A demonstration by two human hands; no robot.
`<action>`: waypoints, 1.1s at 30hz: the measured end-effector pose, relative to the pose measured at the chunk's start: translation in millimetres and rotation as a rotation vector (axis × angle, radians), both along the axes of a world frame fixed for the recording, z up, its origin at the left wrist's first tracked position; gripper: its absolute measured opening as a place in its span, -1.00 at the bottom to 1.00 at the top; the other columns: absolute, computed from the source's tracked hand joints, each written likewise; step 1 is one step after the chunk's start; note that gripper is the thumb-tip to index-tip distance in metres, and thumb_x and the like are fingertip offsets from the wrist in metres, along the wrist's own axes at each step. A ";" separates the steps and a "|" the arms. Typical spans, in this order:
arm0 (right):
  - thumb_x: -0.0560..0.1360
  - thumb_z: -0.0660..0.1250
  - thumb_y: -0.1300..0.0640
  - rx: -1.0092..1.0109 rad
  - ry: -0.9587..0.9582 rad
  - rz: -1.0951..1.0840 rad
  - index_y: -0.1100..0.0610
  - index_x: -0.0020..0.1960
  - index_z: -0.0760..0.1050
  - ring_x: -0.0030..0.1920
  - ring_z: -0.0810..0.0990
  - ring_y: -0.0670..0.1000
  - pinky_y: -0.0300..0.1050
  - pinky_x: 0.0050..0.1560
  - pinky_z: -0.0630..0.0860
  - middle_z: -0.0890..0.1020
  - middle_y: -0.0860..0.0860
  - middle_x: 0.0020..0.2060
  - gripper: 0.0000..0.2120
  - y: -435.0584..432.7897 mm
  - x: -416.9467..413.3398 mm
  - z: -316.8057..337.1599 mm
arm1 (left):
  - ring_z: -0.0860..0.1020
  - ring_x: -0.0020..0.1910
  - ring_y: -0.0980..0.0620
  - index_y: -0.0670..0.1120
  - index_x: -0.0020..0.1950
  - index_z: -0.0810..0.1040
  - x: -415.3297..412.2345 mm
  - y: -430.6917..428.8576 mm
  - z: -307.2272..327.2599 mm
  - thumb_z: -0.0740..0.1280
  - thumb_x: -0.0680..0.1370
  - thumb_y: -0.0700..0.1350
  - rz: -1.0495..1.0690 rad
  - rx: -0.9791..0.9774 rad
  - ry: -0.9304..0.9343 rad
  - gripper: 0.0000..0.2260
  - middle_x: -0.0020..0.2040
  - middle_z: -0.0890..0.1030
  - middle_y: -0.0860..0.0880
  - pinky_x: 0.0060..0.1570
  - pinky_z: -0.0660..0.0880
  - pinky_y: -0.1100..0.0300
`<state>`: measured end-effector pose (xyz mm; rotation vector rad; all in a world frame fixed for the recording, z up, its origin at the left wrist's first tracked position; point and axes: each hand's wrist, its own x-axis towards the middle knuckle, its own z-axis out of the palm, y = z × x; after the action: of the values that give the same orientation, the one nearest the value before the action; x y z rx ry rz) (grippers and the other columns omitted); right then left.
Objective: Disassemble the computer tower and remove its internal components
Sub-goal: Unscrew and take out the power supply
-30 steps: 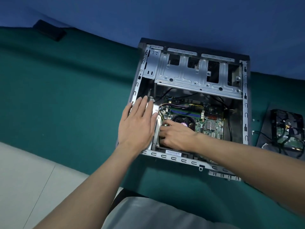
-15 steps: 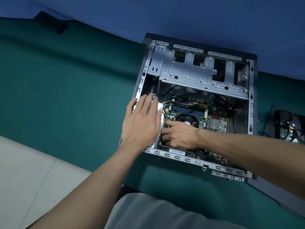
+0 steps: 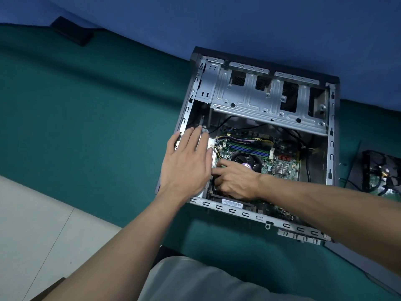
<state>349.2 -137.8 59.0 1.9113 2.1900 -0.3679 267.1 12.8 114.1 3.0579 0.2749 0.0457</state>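
The open computer tower (image 3: 238,210) lies on its side on a green cloth, its empty silver drive cage (image 3: 269,105) at the far end. Inside are the green motherboard (image 3: 282,168), a black CPU fan (image 3: 243,159) and coloured wires. My left hand (image 3: 186,166) rests flat, fingers straight, on a silver metal box (image 3: 211,146) at the case's left wall. My right hand (image 3: 236,181) reaches into the case beside that box, in front of the fan. Its bent fingertips point at the box's side and are hidden under my left hand, so what they hold does not show.
A removed black part with wires (image 3: 382,174) lies on the cloth to the right of the tower. A flat black object (image 3: 71,30) sits far left by the blue wall. Pale floor tiles (image 3: 32,224) border the cloth at lower left.
Both hands keep their places on the silver box and inside the case. The view has shifted slightly, so the tower sits further right in the frame.
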 end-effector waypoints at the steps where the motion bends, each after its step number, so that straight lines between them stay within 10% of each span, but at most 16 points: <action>1: 0.55 -0.03 0.08 0.011 0.002 -0.015 0.07 -0.40 0.41 0.00 0.34 0.01 -0.04 0.11 0.26 0.55 -0.11 -0.39 -0.59 0.5 -0.3 0.0 | 0.32 0.39 0.03 -0.07 0.37 0.39 0.2 0.0 -0.6 -0.02 0.64 0.02 -0.001 0.003 -0.005 -0.61 0.40 0.40 0.00 0.41 0.11 0.02; 33: 0.49 0.16 0.31 -0.134 0.230 -0.247 0.07 -0.38 0.35 0.02 0.33 0.00 -0.06 0.29 0.15 0.32 -0.09 -0.40 -0.70 7.0 -4.8 8.2 | 0.32 0.39 0.03 -0.06 0.35 0.39 -0.9 1.1 -1.3 -0.02 0.64 0.02 -0.009 -0.005 -0.004 -0.63 0.39 0.41 0.01 0.41 0.10 0.02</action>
<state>344.4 -130.8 67.2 2.1609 1.9990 -0.7913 266.2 14.0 112.8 3.0534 0.2612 0.0504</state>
